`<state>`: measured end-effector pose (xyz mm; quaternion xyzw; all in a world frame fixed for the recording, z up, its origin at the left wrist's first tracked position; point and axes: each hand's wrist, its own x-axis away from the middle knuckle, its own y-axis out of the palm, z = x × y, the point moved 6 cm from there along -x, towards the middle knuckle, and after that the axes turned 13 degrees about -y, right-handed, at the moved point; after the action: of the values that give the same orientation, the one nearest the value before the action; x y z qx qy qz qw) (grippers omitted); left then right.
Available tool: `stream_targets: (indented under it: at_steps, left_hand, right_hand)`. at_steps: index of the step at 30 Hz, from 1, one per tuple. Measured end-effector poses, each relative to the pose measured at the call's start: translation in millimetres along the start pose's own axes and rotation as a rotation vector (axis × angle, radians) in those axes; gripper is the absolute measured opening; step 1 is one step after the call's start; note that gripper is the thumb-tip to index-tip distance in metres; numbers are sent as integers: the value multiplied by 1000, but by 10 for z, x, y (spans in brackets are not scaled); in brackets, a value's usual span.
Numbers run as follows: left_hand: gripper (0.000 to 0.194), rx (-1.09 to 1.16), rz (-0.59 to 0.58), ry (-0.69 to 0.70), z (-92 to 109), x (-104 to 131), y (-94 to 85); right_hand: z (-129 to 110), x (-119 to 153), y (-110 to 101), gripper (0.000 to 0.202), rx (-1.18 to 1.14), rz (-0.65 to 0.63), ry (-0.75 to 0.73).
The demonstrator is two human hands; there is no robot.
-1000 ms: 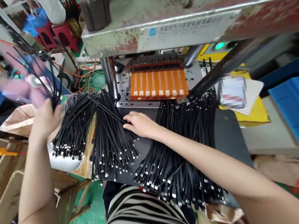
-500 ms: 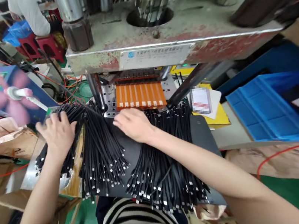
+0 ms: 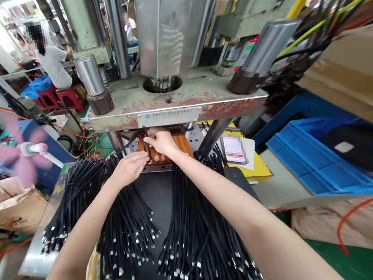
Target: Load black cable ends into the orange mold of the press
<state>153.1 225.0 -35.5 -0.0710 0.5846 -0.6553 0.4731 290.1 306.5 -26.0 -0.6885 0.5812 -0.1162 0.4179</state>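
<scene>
Both hands under the press plate [image 3: 174, 106]. Right hand [image 3: 160, 142] on the orange fixture [image 3: 183, 143], grip pinched on something I cannot make out. Left hand [image 3: 130, 166] alongside, grip hidden, by the cables [image 3: 127, 214]. Risk, as I judge it: fingers caught if the press cycles.

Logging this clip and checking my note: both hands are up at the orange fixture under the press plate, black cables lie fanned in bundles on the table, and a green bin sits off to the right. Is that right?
Not quite: the bin on the right is blue, not green, as the head view shows. The rest holds: the left hand and right hand are at the orange fixture under the press plate, and black cables lie fanned in bundles on the table.
</scene>
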Motion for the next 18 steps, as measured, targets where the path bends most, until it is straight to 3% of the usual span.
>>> stream_targets:
  at_steps: [5,9,14,18]
  left_hand:
    - [42,-264,-119,10,141,132,51]
    - [63,-298,-240,-52,119,45,46]
    - [59,-314,-335,-285,-128,-430,171]
    - [52,-222,-445,-489,-351,-909,366]
  right_hand:
    - [-9,70,-12,4,16,64,-45]
    - [29,0,-6,7,98,56,-82]
    - [99,55,-142,16,302,89,73]
    - [-66,284,-78,13,299,-51,-13]
